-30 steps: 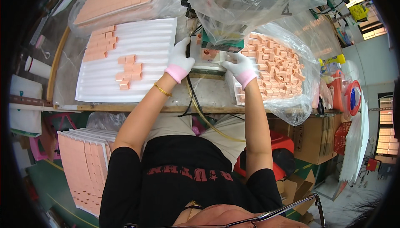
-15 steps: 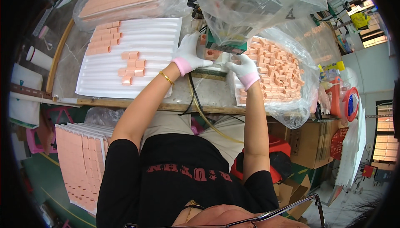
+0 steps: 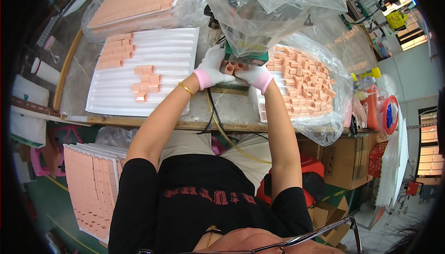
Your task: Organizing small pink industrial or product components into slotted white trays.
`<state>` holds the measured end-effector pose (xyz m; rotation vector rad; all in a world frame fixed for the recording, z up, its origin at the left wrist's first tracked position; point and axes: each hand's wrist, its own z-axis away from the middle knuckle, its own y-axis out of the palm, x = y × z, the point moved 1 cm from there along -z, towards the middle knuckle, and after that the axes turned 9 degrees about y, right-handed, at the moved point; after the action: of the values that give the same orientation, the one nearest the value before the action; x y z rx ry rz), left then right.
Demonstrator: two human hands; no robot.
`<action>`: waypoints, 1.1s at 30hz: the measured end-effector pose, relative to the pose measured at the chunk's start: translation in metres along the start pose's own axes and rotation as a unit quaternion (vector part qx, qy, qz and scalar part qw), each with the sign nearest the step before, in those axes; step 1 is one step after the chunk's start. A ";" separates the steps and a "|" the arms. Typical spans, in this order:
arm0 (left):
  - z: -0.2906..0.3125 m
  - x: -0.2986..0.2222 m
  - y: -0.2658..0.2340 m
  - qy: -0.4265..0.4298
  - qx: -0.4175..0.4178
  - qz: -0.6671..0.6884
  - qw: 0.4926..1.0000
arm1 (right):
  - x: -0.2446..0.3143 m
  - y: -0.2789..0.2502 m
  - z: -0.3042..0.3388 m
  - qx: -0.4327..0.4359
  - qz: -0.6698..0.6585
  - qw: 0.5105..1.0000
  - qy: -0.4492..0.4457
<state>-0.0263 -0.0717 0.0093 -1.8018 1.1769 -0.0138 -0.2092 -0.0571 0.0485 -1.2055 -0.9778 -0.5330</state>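
Grey worktable [image 3: 238, 112] across the centre, wooden edging [image 3: 139, 123] along its 6 o'clock side and again toward 10. Green floor [image 3: 39, 196] at 8 o'clock, yellow lines on it. Pink stool-like frame [image 3: 34, 161] between 8 and 9, partly hidden. Pale wall [image 3: 408, 77] between 2 and 3. Barred upper window [image 3: 414, 41] toward 2; lower window [image 3: 429, 138] just past 3, panes warm tan. Bluish-white glare at the rim, between 1 and 2.
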 end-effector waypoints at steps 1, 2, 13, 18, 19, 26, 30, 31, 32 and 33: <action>0.004 -0.010 -0.006 -0.002 -0.013 0.043 0.999 | 0.007 0.002 0.006 0.002 -0.001 1.000 0.000; 0.005 -0.018 -0.012 -0.004 -0.025 0.085 0.996 | 0.013 0.003 0.013 -0.020 -0.012 0.999 0.030; 0.027 -0.064 -0.020 -0.027 -0.036 0.375 0.926 | 0.002 0.004 0.048 0.008 -0.062 0.997 -0.051; 0.060 -0.078 -0.053 -0.166 -0.060 0.273 0.946 | 0.055 0.028 0.057 0.111 -0.030 0.993 -0.023; 0.074 -0.082 -0.071 -0.197 -0.077 0.284 0.935 | 0.069 0.040 0.055 0.119 -0.042 0.990 -0.054; 0.262 -0.157 -0.258 -0.334 -0.094 0.050 0.936 | 0.152 0.139 0.047 0.354 -0.172 0.918 -0.045; 0.406 -0.264 -0.331 -0.570 -0.093 -0.133 0.805 | 0.189 0.193 0.049 0.443 -0.186 0.872 -0.095; 0.437 -0.286 -0.334 -0.618 -0.081 -0.201 0.755 | 0.202 0.204 0.052 0.450 -0.183 0.869 -0.097; 0.455 -0.304 -0.335 -0.678 -0.063 -0.216 0.699 | 0.218 0.216 0.060 0.470 -0.156 0.863 -0.098; 0.464 -0.319 -0.337 -0.735 -0.042 -0.231 0.636 | 0.232 0.227 0.067 0.491 -0.132 0.855 -0.099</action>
<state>0.2552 0.5076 0.1354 -1.3871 -0.4876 1.0303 0.0655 0.1099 0.1286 -0.1968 -1.3609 -0.0555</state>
